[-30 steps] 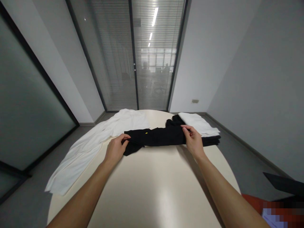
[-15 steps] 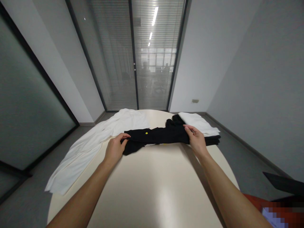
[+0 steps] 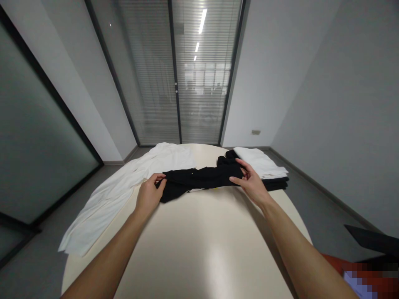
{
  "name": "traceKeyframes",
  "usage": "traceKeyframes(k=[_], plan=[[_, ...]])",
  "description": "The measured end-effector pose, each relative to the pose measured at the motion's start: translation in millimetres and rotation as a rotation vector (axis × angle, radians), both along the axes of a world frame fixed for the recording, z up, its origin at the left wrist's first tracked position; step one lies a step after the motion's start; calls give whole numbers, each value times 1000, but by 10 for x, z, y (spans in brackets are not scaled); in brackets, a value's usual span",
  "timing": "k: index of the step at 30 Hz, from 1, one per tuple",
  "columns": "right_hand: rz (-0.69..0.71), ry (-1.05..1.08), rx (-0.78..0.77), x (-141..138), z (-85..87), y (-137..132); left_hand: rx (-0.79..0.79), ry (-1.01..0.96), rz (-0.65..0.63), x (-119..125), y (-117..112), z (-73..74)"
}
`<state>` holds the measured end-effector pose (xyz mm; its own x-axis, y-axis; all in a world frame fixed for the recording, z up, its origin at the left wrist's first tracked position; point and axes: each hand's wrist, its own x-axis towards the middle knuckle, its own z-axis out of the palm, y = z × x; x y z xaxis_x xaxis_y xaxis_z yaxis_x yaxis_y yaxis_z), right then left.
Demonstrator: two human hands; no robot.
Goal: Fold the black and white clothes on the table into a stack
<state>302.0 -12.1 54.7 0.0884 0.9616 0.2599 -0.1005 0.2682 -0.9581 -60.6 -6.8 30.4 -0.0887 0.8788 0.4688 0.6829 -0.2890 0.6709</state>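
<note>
A black garment [image 3: 202, 177] lies folded into a long strip across the table; its exact kind cannot be made out. My left hand [image 3: 151, 191] pinches its left end between thumb and fingers. At the right end, my right hand [image 3: 252, 182] rests with thumb and fingers spread apart against the cloth. A bit of white and a speck of yellow show along the strip's lower edge. Just beyond my right hand sits a stack of folded clothes, with a white garment [image 3: 260, 162] on top and black ones [image 3: 276, 183] underneath.
A white garment [image 3: 124, 187] is spread along the left side of the round-edged table [image 3: 187, 249], hanging over its edge. At the lower right are a dark flat object [image 3: 370, 240] and something red [image 3: 335, 263]. Glass doors with blinds [image 3: 202, 104] stand behind.
My right hand has shifted slightly left and its fingers have spread from a pinch. The yellow patch on the black cloth is now nearly covered. My left hand keeps its hold.
</note>
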Motion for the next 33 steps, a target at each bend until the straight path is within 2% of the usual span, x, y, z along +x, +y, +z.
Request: traceKeyframes(k=[3,7,14,17,23,27,33], plan=[[-85,26,13,38,12,18,-84,65,46,17,-16,11],[-170,62,-24,99,7,38,-112,88,17,30,-34,26],[-204,149,18,162,-56,88,22,20,-126,69,-48,63],[-244,193,45,178,-66,109,20,51,-175,48,-52,79],[-435,233,94,280,-87,148,-58,274,-319,-166,-43,97],[-575,206,141,369,-121,180,-97,303,-479,-236,-45,108],[-647,109,210,439,-164,220,-200,179,-349,-222,-22,89]])
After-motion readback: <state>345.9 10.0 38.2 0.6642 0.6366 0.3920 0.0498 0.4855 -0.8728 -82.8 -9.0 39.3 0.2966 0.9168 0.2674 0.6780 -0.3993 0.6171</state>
